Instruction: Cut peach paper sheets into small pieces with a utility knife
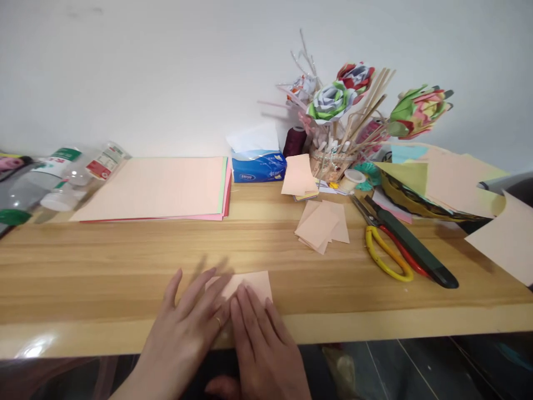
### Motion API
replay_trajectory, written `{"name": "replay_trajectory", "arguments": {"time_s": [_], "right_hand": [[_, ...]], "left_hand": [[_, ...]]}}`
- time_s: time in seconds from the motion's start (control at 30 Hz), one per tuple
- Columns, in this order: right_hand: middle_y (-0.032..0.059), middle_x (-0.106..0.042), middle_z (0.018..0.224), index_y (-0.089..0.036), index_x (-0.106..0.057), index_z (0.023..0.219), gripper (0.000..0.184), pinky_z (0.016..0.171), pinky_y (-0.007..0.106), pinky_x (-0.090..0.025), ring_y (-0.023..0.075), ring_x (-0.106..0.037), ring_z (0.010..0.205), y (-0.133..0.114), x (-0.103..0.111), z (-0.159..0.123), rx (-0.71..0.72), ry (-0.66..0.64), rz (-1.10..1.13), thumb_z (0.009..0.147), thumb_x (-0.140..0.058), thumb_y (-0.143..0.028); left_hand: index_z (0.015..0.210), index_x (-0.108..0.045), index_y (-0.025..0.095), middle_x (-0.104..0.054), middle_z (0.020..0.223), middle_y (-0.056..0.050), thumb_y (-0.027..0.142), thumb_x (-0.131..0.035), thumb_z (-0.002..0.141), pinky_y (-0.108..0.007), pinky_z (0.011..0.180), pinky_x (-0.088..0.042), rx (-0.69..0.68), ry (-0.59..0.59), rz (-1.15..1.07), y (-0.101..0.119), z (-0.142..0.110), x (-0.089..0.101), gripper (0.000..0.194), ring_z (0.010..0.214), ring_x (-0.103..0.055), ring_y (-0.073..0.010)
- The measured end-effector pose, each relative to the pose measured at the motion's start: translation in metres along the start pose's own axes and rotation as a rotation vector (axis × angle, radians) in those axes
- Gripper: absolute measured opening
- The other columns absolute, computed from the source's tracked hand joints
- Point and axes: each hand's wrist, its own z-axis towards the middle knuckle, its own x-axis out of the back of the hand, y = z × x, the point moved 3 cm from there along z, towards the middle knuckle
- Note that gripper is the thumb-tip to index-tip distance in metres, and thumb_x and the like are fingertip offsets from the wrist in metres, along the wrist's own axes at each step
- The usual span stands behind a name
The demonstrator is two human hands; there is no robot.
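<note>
A small pale-peach sheet of paper (256, 282) lies on the table near its front edge, partly covered by both hands. My left hand (187, 322) is open, its fingers spread and the outer ones over the paper's left part; a ring shows on one finger. Flat on the middle of the paper rest the stretched fingers of my right hand (262, 339), its thumb lower down beyond the table edge. The two hands touch or nearly touch side by side. Their fingers hide the paper's lower edge, so I cannot tell whether it is folded.
Small peach paper pieces (318, 225) lie ahead to the right, beside yellow-and-red-handled scissors (387, 253) and a dark long-handled cutter (416, 244). Large coloured sheets (154, 186), a tissue pack (258, 166), plastic bottles (58, 166) and paper flowers (333, 103) stand along the wall.
</note>
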Motion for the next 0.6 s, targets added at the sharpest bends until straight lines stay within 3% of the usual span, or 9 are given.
{"name": "replay_trajectory", "arguments": {"time_s": [0.07,0.17,0.3,0.4,0.6], "right_hand": [[0.012,-0.062,0.119,-0.007,-0.062,0.11,0.063,0.103,0.032,-0.031,0.0218,-0.046,0.122,-0.004,-0.008,-0.002,-0.018,0.011,0.019,0.091,-0.025,-0.055],[0.0134,-0.06,0.122,-0.005,-0.061,0.113,0.061,0.104,0.031,-0.03,0.022,-0.045,0.123,-0.005,-0.014,-0.004,-0.022,-0.007,0.046,0.091,-0.03,-0.053],[0.0154,-0.058,0.124,-0.003,-0.057,0.117,0.057,0.105,0.032,-0.026,0.0225,-0.045,0.123,-0.002,-0.013,-0.004,0.026,-0.047,0.03,0.09,-0.035,-0.048],[0.0138,-0.055,0.127,-0.005,-0.055,0.12,0.055,0.105,0.032,-0.025,0.0219,-0.044,0.123,0.01,-0.005,-0.007,0.093,-0.11,0.013,0.089,-0.042,-0.048],[0.0057,-0.053,0.131,-0.015,-0.051,0.125,0.052,0.104,0.039,-0.023,0.0228,-0.045,0.122,0.043,0.015,-0.015,0.066,-0.202,-0.041,0.083,-0.058,-0.044]], "left_hand": [[0.094,-0.068,0.024,-0.061,0.123,-0.002,0.028,-0.03,0.097,-0.047,0.111,-0.008,-0.025,-0.007,0.039,0.003,-0.002,0.004,0.038,0.125,-0.043,-0.0218],[0.117,-0.059,0.015,-0.055,0.13,-0.007,0.027,-0.036,0.093,-0.049,0.111,-0.006,-0.115,-0.08,0.083,0.009,-0.008,0.011,0.036,0.129,-0.038,-0.0253],[0.132,-0.043,0.005,-0.044,0.138,-0.014,0.04,-0.046,0.088,-0.046,0.111,-0.009,-0.209,-0.153,0.228,0.012,-0.02,0.016,0.056,0.131,-0.035,-0.0291],[0.132,-0.043,0.008,-0.045,0.137,-0.013,0.049,-0.047,0.088,-0.044,0.111,-0.012,-0.239,-0.122,0.286,0.006,-0.027,0.017,0.06,0.129,-0.039,-0.0269],[0.13,-0.046,0.01,-0.049,0.135,-0.011,0.032,-0.049,0.091,-0.042,0.108,-0.026,-0.214,0.005,0.288,0.003,-0.032,0.014,0.044,0.129,-0.039,-0.0247]]}}
